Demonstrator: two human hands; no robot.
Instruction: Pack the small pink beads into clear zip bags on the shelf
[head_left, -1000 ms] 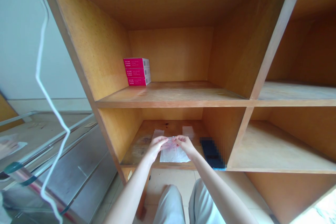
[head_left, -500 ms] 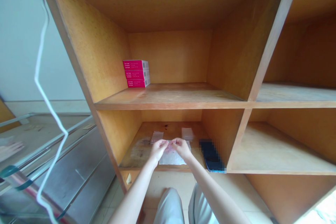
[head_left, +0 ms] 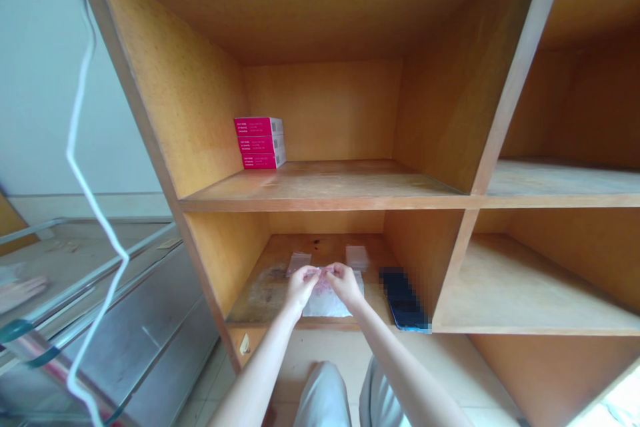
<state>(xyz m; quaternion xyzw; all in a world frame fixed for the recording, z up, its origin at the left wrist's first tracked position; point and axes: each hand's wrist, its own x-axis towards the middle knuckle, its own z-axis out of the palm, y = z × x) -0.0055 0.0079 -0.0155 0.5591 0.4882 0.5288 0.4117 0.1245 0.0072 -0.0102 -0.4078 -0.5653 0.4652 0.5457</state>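
Observation:
My left hand (head_left: 302,285) and my right hand (head_left: 343,281) meet fingertip to fingertip over a white sheet (head_left: 327,305) at the front of the lower shelf. Both are closed in a pinch. Whatever sits between the fingertips is too small to make out. Small pinkish bits (head_left: 325,285) show on the sheet just below the fingers. Behind my left hand lies a small clear plastic bag (head_left: 300,261); another pale, flat clear bag (head_left: 357,256) lies behind my right hand.
A dark phone (head_left: 403,300) with a blurred screen lies right of the sheet. Three pink boxes (head_left: 257,143) are stacked on the upper shelf (head_left: 340,180). A white cable (head_left: 80,167) hangs at left before a metal-framed case (head_left: 135,320). Another person's hand (head_left: 23,292) appears at far left.
My hands stay pinched together in nearly the same place, with only slight finger movement. The view has tipped very slightly. The other person's hand at far left has shifted a little.

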